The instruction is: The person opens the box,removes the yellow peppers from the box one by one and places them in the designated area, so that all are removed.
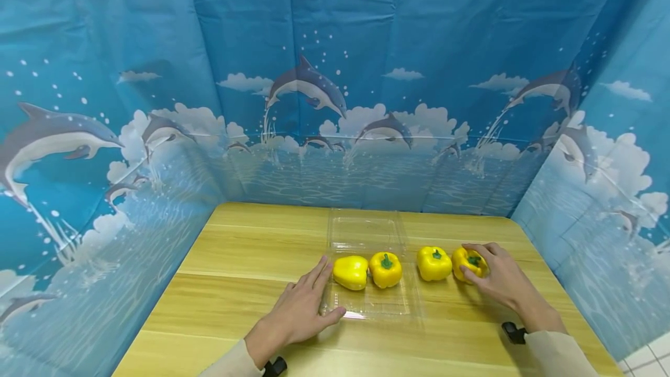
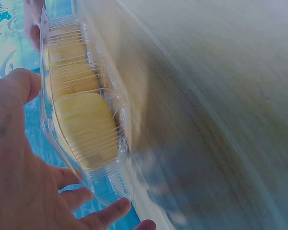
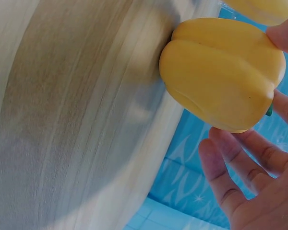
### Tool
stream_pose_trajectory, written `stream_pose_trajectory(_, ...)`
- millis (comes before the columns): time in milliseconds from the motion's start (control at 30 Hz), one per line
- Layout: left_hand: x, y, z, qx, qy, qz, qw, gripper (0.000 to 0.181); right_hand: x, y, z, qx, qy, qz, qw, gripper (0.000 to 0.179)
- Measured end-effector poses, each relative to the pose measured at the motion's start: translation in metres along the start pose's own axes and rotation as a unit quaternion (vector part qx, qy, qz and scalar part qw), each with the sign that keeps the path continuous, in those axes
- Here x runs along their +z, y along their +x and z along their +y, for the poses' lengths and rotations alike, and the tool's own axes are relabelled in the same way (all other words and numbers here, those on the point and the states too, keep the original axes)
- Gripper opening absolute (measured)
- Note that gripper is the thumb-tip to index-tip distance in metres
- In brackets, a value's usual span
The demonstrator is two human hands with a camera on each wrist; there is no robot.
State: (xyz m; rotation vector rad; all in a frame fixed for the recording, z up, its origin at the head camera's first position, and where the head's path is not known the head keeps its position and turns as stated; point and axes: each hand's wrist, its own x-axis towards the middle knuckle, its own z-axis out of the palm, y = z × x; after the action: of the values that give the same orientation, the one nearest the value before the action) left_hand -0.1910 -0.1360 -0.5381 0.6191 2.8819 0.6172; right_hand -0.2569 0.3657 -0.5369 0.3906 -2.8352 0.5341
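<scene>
A clear plastic clamshell box [image 1: 366, 305] lies with its lid folded back on the table. Inside sit two yellow bell peppers, one lying on its side [image 1: 350, 273] and one upright with its green stem up [image 1: 386, 270]. My left hand [image 1: 299, 310] rests along the box's left side, fingers extended and thumb spread at the front corner. On the right, my right hand [image 1: 505, 277] holds another yellow bell pepper [image 3: 221, 72] between thumb and fingers, its underside close to the wood. Just left of that one stands one more yellow bell pepper [image 1: 434, 263], outside the box.
The box's transparent lid [image 1: 366, 230] extends toward the back of the wooden table [image 1: 251, 249]. A blue curtain with dolphins [image 1: 335, 173] surrounds the table's back and sides. White floor tiles [image 1: 646, 359] show at the lower right.
</scene>
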Motion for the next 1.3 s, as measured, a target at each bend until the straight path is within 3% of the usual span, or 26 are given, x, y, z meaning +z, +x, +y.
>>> stream_pose_trajectory(567, 0.001, 0.000, 0.000, -0.002, 0.000, -0.007, 1.0000, 0.105, -0.004, -0.002, -0.004, 0.005, -0.018, -0.011, 0.9998, 0.068)
stream_pose_trajectory(900, 0.002, 0.000, -0.001, -0.002, -0.003, -0.008, 1.0000, 0.106, -0.009, -0.001, -0.016, -0.023, -0.049, 0.041, 0.9977, 0.067)
stream_pose_trajectory(1300, 0.002, 0.000, -0.002, 0.003, -0.007, -0.006, 1.0000, 0.106, -0.019, 0.003, -0.049, -0.081, -0.070, 0.085, 0.9906, 0.064)
